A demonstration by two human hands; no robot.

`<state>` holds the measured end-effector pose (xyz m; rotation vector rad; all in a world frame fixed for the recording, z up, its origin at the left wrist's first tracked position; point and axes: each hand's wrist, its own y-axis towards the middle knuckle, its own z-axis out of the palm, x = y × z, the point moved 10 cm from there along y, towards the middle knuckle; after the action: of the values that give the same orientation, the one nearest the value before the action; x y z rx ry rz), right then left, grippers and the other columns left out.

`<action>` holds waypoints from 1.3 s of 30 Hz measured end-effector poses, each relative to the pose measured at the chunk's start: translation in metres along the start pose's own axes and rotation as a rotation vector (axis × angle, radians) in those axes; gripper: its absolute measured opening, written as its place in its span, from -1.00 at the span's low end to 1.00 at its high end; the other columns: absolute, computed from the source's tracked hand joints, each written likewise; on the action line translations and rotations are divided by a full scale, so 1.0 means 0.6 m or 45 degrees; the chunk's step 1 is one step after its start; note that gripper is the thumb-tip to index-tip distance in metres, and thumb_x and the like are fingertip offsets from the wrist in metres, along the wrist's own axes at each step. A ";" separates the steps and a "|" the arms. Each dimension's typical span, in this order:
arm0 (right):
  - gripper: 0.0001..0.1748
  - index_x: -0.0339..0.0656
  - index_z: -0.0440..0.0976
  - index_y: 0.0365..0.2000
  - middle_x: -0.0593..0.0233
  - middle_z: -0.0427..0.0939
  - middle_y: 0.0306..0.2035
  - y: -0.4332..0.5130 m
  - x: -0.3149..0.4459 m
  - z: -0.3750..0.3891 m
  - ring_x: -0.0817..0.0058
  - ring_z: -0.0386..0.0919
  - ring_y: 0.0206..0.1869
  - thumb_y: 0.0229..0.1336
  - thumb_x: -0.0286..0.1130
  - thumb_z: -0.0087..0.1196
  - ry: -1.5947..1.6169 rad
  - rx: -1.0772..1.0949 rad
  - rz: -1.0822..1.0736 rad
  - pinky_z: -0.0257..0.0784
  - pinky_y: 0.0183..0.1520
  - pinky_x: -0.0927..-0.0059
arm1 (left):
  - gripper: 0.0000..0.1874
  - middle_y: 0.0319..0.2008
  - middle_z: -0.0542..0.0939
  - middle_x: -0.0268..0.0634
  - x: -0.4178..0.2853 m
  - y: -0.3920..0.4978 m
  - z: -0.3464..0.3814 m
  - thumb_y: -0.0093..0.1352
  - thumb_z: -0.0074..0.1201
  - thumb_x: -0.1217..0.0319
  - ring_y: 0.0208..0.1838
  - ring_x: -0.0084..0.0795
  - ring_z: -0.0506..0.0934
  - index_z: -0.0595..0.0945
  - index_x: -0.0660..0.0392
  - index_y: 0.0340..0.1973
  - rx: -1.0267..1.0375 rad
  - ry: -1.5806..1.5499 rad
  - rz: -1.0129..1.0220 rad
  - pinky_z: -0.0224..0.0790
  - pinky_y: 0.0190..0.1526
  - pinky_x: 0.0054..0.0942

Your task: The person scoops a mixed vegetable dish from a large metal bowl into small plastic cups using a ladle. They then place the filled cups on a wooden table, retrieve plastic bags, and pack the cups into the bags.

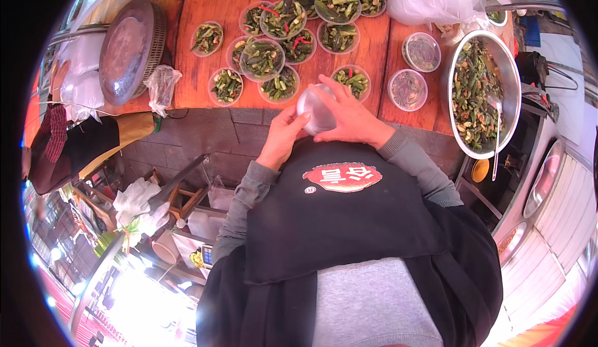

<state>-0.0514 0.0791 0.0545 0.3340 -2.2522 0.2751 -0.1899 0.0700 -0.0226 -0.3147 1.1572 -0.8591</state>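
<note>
Between my left hand [283,136] and my right hand [350,115] is a translucent round plastic tub [317,109], tilted on its side just off the table's front edge. Whether it is a single tub or a nested stack, I cannot tell. Just beyond my right fingers stands a clear tub of chopped green vegetables [351,81], partly hidden by that hand. More filled tubs [262,59] crowd the middle of the table, several stacked on others. To the right are clear round plastic pieces [407,90], in two groups.
A large metal basin [519,90] of cooked greens, with a spoon [496,136] in it, sits at right on the wooden table [205,85]. Plastic bags [430,1] lie behind it. At left are a round metal lid [125,50], a crumpled bag [162,87] and another person's sleeve [57,132].
</note>
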 end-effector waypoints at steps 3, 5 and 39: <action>0.19 -0.03 0.03 0.43 -0.13 -0.01 0.41 0.000 0.001 0.016 -0.18 0.08 0.40 -0.16 -0.04 0.44 0.056 0.089 -0.002 0.14 0.42 -0.01 | -0.52 -0.03 0.61 -0.32 -0.006 -0.007 0.007 0.43 0.18 0.35 -0.05 -0.56 0.57 0.47 0.24 0.21 0.033 0.124 -0.027 0.48 -0.06 -0.54; 0.16 -0.06 0.02 0.43 -0.12 0.00 0.41 -0.004 0.000 0.024 -0.14 0.10 0.41 -0.12 -0.07 0.42 0.114 0.107 0.026 0.14 0.42 0.01 | -0.52 -0.04 0.62 -0.32 -0.003 -0.012 0.005 0.43 0.19 0.34 -0.05 -0.56 0.57 0.47 0.23 0.21 0.050 0.179 -0.057 0.48 -0.05 -0.54; -0.71 -0.19 0.54 -0.32 0.15 0.48 -0.25 0.063 -0.162 0.037 0.12 0.52 -0.17 -0.05 -0.30 0.34 -0.392 -0.411 0.466 0.46 -0.10 0.12 | -0.66 0.04 0.57 -0.01 0.004 -0.033 -0.220 0.40 -0.17 0.51 0.05 -0.18 0.60 0.46 0.42 0.04 -0.384 -0.413 0.138 0.52 0.08 -0.21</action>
<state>-0.0184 0.1221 -0.0375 -0.2251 -2.6054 0.0449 -0.3161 0.0816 -0.0652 -0.6101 0.9876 -0.5131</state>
